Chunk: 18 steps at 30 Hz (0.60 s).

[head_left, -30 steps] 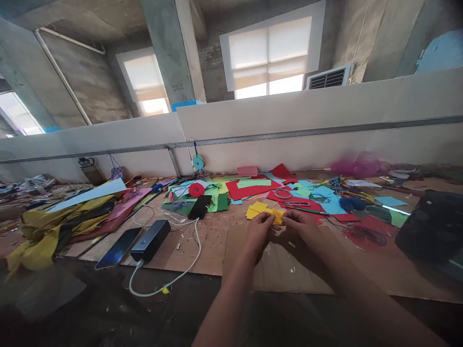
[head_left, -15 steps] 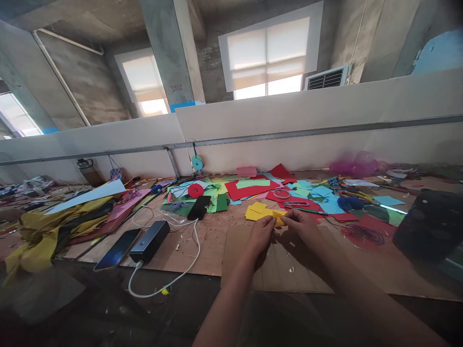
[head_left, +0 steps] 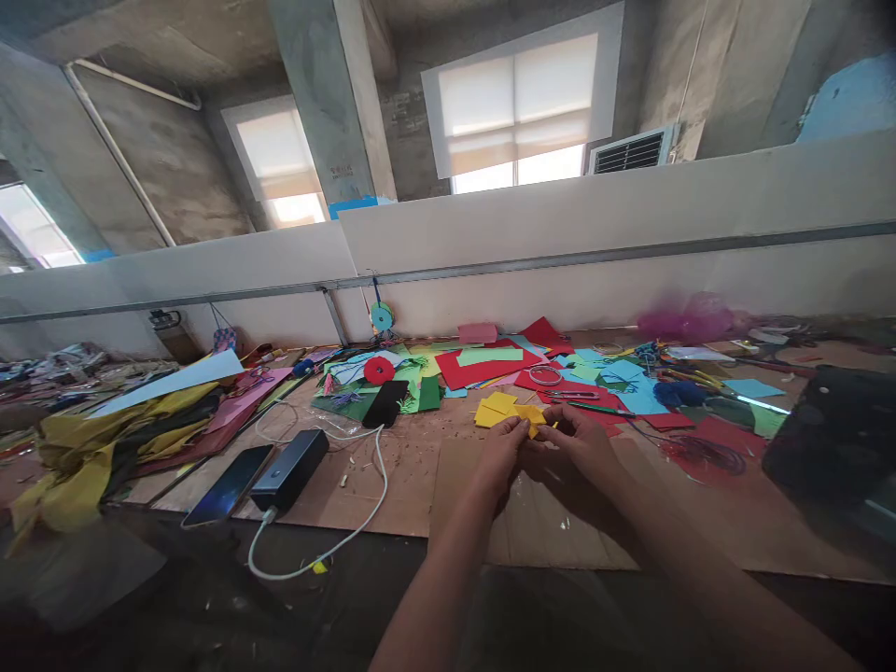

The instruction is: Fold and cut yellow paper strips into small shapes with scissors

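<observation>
Yellow paper scrap pinched at both ends: left hand and right hand clasping it between thumbs and fingertips, just above the near cardboard sheet. Mostly hidden behind the fingers, so hard to make out its shape or folds. Just behind it, a loose stack of yellow squares. At the right edge, a dark bulky object, blurred and cut off. Well apart on the left, a power bank beside a phone.

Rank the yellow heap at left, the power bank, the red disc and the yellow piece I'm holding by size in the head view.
Largest: yellow heap.
Then power bank.
Last, red disc and yellow piece look alike; the piece is partly hidden.
</observation>
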{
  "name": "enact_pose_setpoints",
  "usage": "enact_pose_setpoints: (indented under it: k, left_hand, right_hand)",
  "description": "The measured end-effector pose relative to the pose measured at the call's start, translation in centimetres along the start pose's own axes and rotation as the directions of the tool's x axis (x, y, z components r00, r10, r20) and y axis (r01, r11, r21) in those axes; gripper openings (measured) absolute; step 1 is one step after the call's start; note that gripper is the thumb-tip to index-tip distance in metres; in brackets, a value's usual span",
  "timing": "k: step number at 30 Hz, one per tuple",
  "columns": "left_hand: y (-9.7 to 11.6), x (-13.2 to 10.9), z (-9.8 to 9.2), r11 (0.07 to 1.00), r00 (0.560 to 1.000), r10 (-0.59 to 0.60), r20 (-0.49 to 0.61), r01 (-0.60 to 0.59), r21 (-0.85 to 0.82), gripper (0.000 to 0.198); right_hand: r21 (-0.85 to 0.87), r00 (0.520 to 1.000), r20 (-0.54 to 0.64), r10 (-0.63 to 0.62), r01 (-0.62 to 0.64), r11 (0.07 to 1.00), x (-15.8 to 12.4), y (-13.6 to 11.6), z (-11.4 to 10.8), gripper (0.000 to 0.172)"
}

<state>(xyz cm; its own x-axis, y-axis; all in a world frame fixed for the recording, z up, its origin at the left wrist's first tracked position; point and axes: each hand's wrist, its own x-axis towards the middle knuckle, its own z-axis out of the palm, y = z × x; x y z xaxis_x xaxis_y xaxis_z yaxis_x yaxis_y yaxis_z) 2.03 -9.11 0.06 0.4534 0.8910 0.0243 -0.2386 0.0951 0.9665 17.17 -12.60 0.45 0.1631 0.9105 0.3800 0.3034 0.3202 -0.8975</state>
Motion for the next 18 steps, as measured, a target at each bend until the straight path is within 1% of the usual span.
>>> enact_pose_setpoints:
  k: [3,6,10,14,18]
  left_hand:
    - [-0.5,0.3,0.1,1.0,1.0,0.017,0.012,-0.017,-0.006,0.048]
    - [-0.8,0.6,0.2,0.999,0.999,0.042,0.014,-0.042,0.01,0.045]
    - [-0.7,0.7,0.3,0.997,0.998,0.065,0.013,-0.065,0.031,0.045]
    - [-0.3,0.5,0.6,0.996,0.997,0.07,0.017,-0.071,0.054,0.048]
    - [0.1,0.3,0.4,0.993,0.997,0.077,0.003,-0.077,0.087,0.047]
  right_hand:
    - [0.009,1.0,-0.025,-0.011,0.011,1.0,0.1,0.4,-0.1,0.024]
    - [0.043,0.999,-0.05,-0.004,0.006,0.999,0.3,0.8,-0.3,0.022]
    - [0.114,0.998,-0.053,0.029,-0.022,0.993,0.3,0.7,-0.2,0.025]
    - [0.173,0.996,-0.055,0.066,-0.055,0.983,0.2,0.1,0.0,0.027]
    - [0.191,0.994,-0.013,0.108,-0.103,0.976,0.1,-0.6,-0.4,0.03]
